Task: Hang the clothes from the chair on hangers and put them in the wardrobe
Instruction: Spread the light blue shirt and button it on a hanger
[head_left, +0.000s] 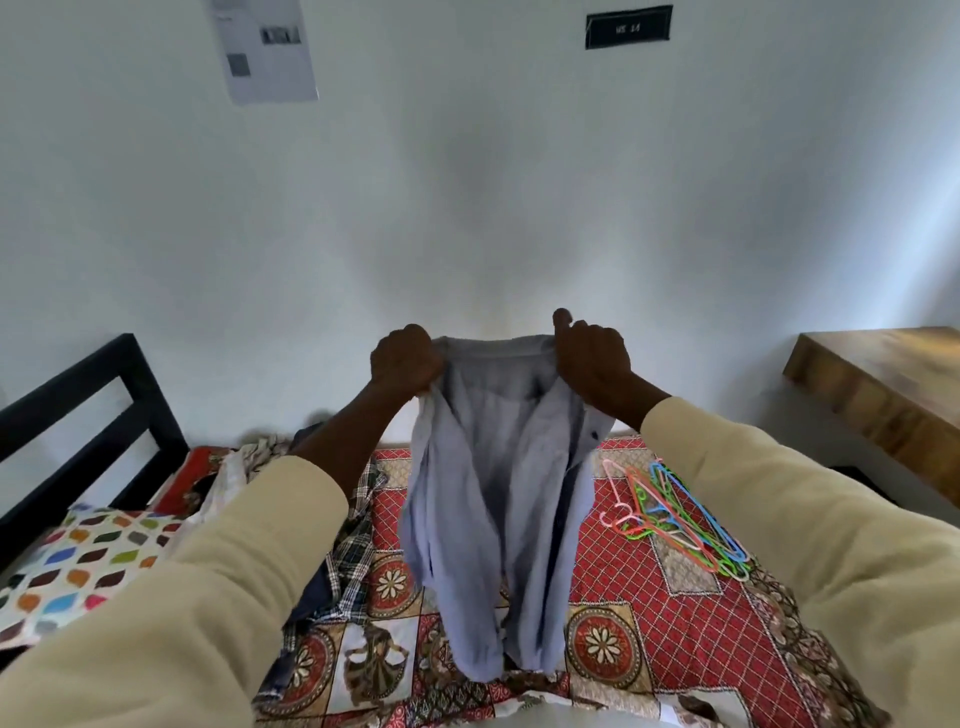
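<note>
Raised left hand (404, 358) and right hand (592, 358) grip shirt (493, 467) collar, fists clenched.

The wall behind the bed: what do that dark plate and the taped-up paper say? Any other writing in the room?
"WS 14", as best it reads: pale letters on the dark plate, slightly blurred.
Sheet of paper: printed lines, a small photo and a square code; all too small and blurred to read.
No other writing shows.
</note>
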